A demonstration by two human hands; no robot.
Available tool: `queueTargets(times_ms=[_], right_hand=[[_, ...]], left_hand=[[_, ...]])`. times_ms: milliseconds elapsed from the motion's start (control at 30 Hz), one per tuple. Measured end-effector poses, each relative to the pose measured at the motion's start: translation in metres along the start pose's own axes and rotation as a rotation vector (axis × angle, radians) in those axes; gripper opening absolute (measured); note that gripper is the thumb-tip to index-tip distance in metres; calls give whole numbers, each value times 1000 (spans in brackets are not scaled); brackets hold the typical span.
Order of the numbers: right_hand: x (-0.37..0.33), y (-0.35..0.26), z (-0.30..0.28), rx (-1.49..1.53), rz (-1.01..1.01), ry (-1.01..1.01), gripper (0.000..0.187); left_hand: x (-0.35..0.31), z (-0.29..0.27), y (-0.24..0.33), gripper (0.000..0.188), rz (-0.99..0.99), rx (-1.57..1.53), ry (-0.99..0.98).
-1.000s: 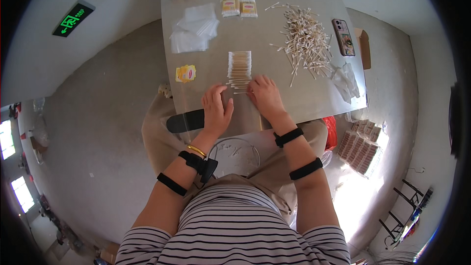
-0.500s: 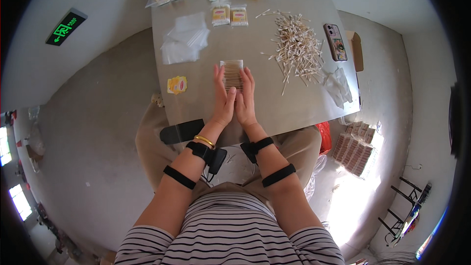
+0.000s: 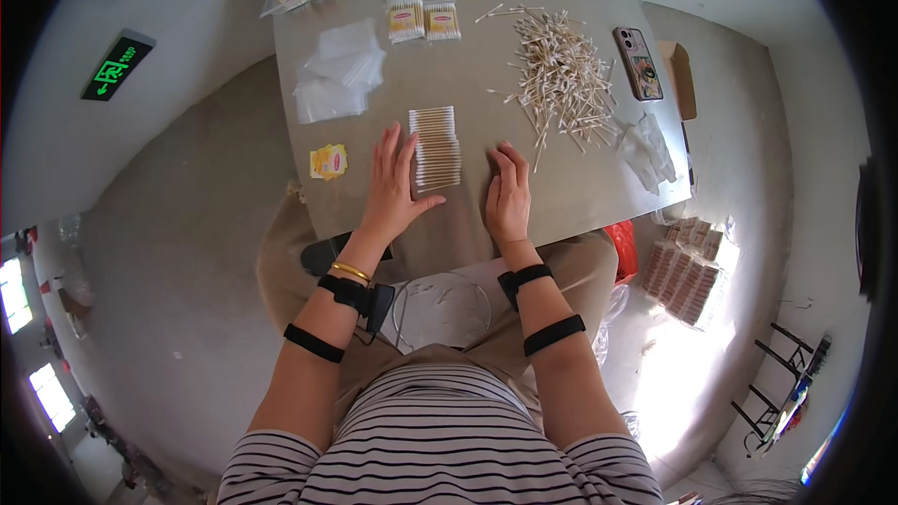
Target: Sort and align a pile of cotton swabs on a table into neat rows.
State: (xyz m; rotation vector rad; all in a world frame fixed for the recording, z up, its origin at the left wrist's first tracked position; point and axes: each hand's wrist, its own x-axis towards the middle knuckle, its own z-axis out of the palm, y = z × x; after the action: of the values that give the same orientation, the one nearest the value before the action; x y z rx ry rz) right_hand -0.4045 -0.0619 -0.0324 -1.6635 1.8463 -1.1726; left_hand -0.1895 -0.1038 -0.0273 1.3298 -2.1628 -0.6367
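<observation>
A neat row of cotton swabs (image 3: 436, 148) lies flat on the grey table (image 3: 580, 196). My left hand (image 3: 393, 187) rests palm down with spread fingers, touching the row's left edge. Palm down just right of the row lies my right hand (image 3: 508, 198), a small gap between it and the swabs. Neither hand holds anything. A loose heap of cotton swabs (image 3: 561, 84) spreads over the table beyond my right hand.
Clear plastic bags (image 3: 337, 70) lie at the left, a small yellow card (image 3: 328, 161) near the left edge. Two packed swab packets (image 3: 424, 19) sit farther back. A phone (image 3: 638, 63) and a crumpled clear bag (image 3: 647, 145) are at the right. Stacked packs (image 3: 687, 266) lie on the floor.
My hands, pressed together on the swab row half a second ago, have moved apart and flattened at its sides. The view has shifted slightly nearer the table.
</observation>
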Motion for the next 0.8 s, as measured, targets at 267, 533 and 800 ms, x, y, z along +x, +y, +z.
queueTargets(times_ms=[267, 533, 800], right_hand=[[-1, 4, 2, -102, -35, 16, 34], [-1, 4, 6, -141, -61, 33, 35], [92, 3, -17, -419, -129, 36, 23]], left_hand=[[19, 3, 0, 105, 30, -53, 50], [40, 11, -15, 62, 76, 18, 135], [43, 8, -11, 64, 19, 106, 137]])
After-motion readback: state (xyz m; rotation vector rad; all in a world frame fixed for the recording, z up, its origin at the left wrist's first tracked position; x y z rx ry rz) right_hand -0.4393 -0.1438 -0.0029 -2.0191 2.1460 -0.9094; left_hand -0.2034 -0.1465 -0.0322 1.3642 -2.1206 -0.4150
